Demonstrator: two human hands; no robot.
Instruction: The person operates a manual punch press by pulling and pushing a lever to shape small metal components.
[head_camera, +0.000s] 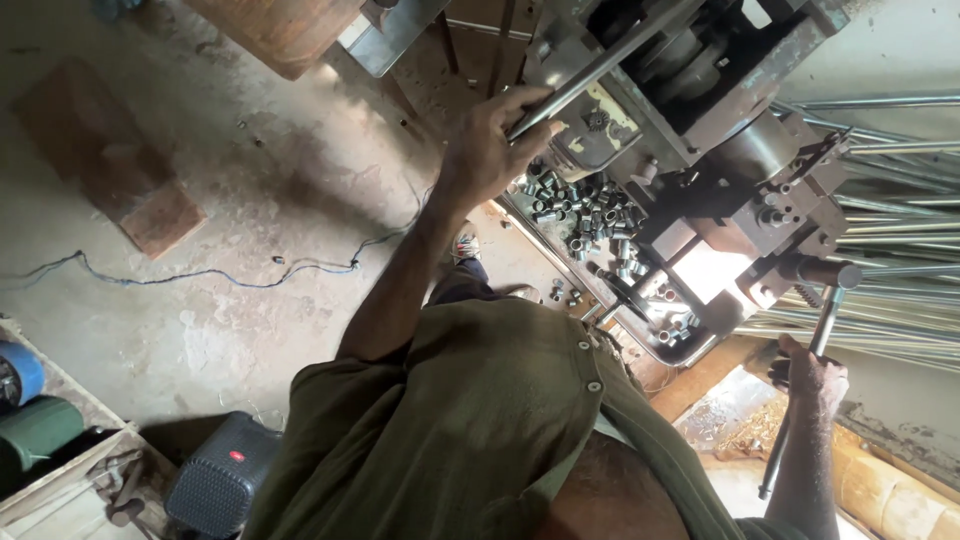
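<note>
Left hand (495, 140) clamped around long shiny steel rod (590, 75), far centre, steadying it where it enters the grey metal cutting machine (720, 130). Right hand (812, 375) wrapped on grey steel lever handle (822, 325), near right. Cut short steel sleeves (590, 215) piled in tray just beneath. Bundle of steel rods (900, 230) stacked right.

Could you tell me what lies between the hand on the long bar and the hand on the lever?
In the head view, a tray of small metal sleeves.
</note>
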